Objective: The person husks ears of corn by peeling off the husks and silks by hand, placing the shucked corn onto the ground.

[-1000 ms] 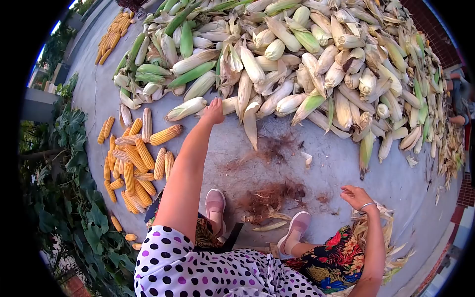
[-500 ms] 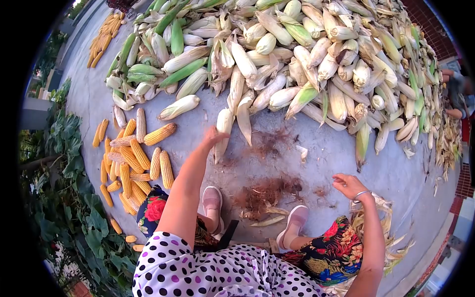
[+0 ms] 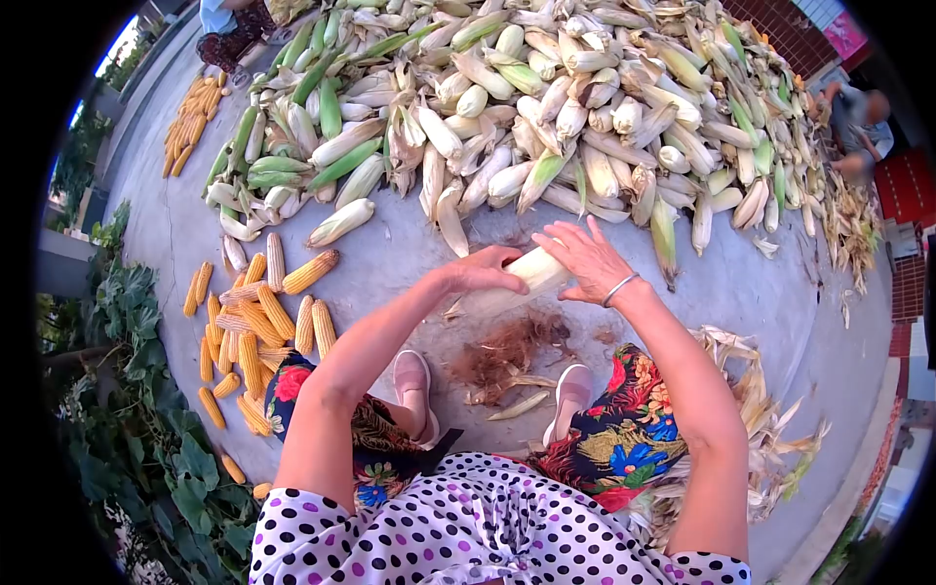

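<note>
An ear of corn in its pale husk (image 3: pixel 540 270) is up in front of me, above the concrete floor. Around its left end, my left hand (image 3: pixel 495 271) is closed. My right hand (image 3: pixel 592 261), with a bangle at the wrist, is at the other end, its fingers stretched and apart along the husk; firm contact there is hard to judge. Below lies a brown heap of corn silk (image 3: pixel 512 346) between my shoes. A large pile of unhusked corn (image 3: pixel 575 107) spreads ahead, and husked yellow cobs (image 3: pixel 252 322) lie at my left.
Loose dry husks (image 3: pixel 756 419) lie beside my right leg. More yellow cobs (image 3: pixel 193 122) are at the far left, near a seated person (image 3: pixel 234 34). Another person (image 3: pixel 858 122) is behind the pile at right. Leafy plants (image 3: pixel 127 390) border the left side.
My left hand has picked up the ear from the pile's near edge and brought it right and closer. My right hand has moved up and left to meet it.
</note>
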Demonstrator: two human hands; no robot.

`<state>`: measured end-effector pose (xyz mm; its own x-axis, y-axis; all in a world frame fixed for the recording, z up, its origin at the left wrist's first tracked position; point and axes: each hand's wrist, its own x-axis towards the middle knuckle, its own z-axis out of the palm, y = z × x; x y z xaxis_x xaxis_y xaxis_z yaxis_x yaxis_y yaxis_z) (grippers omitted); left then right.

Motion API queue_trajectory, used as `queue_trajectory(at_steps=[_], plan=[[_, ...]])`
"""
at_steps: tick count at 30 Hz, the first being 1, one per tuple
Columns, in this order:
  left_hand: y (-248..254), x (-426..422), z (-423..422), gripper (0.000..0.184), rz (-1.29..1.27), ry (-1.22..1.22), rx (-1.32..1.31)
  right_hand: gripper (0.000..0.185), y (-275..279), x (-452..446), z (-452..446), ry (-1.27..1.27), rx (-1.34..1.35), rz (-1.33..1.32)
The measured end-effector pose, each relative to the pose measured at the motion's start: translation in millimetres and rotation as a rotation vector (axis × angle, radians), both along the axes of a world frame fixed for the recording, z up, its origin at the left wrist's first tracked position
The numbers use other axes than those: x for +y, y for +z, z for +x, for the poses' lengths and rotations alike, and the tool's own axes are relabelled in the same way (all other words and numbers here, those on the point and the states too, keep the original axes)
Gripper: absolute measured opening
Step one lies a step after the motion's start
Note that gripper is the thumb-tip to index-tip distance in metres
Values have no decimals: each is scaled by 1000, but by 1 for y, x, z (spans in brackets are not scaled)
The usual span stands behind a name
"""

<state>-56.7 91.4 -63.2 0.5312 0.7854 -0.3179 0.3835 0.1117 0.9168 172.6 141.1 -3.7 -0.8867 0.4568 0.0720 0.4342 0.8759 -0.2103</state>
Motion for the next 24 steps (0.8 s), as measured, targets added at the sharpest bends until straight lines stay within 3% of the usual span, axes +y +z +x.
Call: queue_trajectory(at_steps=[1,2,4,7,10,13,14,17,18,21,22,24], plan=[[22,1,2,62,9,-73,79,82,7,-2,-2,35,34,-54],[45,2,2,62,17,-143,158,65,17,-3,0,48,73,-110],[83,-3,-4,62,133,-214,290,56,43,-18,1,-17,50,-66],[108,-9,-36,64,202,27,188,49,63,-34,4,-123,150,44],[110,-21,-58,78,288,596,-24,49,83,-43,6,-239,273,102],[105,-31,-50,79,-200,729,-646,57,99,-57,-6,-387,217,113],[109,-38,-43,71,-271,679,-797,58,105,-65,-14,-420,210,157],[111,-31,-19,56,-159,771,-1192,59,111,-84,-34,-375,266,340],[118,-28,-14,43,-123,985,-1180,66,112,-89,-40,-352,247,356],[126,-20,-13,38,193,1292,-1094,72,122,-109,-53,-221,411,282],[139,-26,-12,33,197,1371,-1091,79,125,-114,-55,-234,395,150],[139,-22,-23,30,320,1326,-1003,81,124,-113,-62,-254,449,3]])
